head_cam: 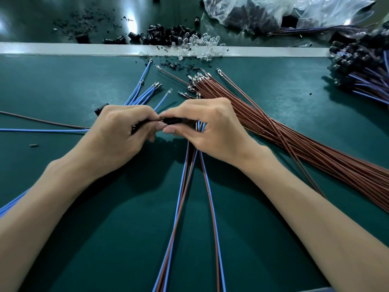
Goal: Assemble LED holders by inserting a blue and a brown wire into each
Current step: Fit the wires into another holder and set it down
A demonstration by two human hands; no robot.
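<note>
Where the two hands meet, one small black plastic LED holder (174, 120) lies roughly left to right, pinched between the left hand (124, 127) and right hand (210, 125) above the green tabletop (63, 85). Thin blue and brown wires (183, 186) trail from under the right hand toward the viewer, beside a thick brown-wire bundle (294, 144).

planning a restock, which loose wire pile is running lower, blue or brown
The blue wires, fanned out beyond the left hand: only a handful of strands, while the brown wires on the right form a thick, dense bundle.
</note>
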